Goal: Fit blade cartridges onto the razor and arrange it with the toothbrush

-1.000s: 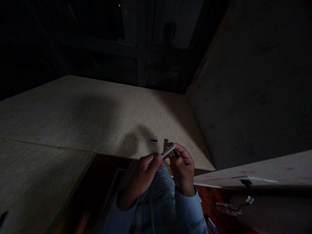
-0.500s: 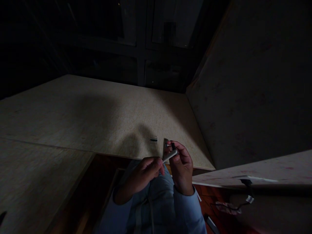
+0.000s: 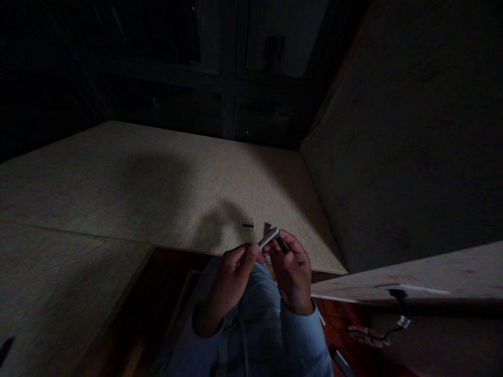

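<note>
My left hand (image 3: 231, 275) pinches the near end of a short white stick (image 3: 268, 239), fingers closed. My right hand (image 3: 291, 267) is closed too and holds a small dark piece (image 3: 281, 244) against the stick's far end. Both hands hover over the near edge of a pale board (image 3: 165, 183). On that board just beyond the hands lie a small dark clip (image 3: 248, 224) and a small grey piece (image 3: 268, 226). The scene is very dim.
A large pale panel (image 3: 404, 131) stands upright at the right. Another board (image 3: 424, 277) lies at the lower right with a black bracket (image 3: 396, 296) and a thin cable (image 3: 373, 334). A further board (image 3: 58, 293) lies at the lower left. Dark window frames fill the back.
The white stick's far end has tilted up and down slightly between my fingers. Both hands stayed at the board's near edge, and the left hand rose a little.
</note>
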Motion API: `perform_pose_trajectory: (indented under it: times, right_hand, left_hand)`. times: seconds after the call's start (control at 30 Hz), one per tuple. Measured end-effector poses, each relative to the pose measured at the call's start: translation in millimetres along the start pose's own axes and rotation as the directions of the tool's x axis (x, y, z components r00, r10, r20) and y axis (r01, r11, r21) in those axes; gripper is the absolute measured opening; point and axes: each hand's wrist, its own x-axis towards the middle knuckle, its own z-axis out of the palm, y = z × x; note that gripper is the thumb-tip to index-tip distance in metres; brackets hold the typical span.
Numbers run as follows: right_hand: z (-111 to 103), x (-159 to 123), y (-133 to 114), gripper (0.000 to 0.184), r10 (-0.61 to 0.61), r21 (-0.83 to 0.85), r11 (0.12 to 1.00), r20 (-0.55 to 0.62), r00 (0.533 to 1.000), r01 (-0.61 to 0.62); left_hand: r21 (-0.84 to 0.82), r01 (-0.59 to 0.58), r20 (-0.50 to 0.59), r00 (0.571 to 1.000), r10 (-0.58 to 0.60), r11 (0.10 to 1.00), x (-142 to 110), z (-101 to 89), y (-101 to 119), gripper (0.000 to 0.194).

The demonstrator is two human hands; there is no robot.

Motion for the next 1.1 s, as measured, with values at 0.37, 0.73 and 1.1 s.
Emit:
perform_pose_trajectory:
  times: [0.37,0.73,1.1]
  right_hand:
    - [-2,2,2,0.042,0.01,0.006,1.0,-0.068,0.998,-0.009]
    - [-3,1,4,0.042,0.034,0.055,0.998,-0.067,0.997,-0.03]
    - [-4,0,7,0.04,0.005,0.018,1.0,-0.045,0.999,-0.004]
  left_hand:
    - [-0.058,0.036,0.045,0.998,-0.033,0.998,0,0.4,-8,0.07]
    - [-0.099,0.036,0.072,0.997,-0.029,0.994,1,0.1,-12,0.069]
    - [-0.127,0.049,0.086,0.996,-0.039,0.991,1,-0.4,-9,0.071]
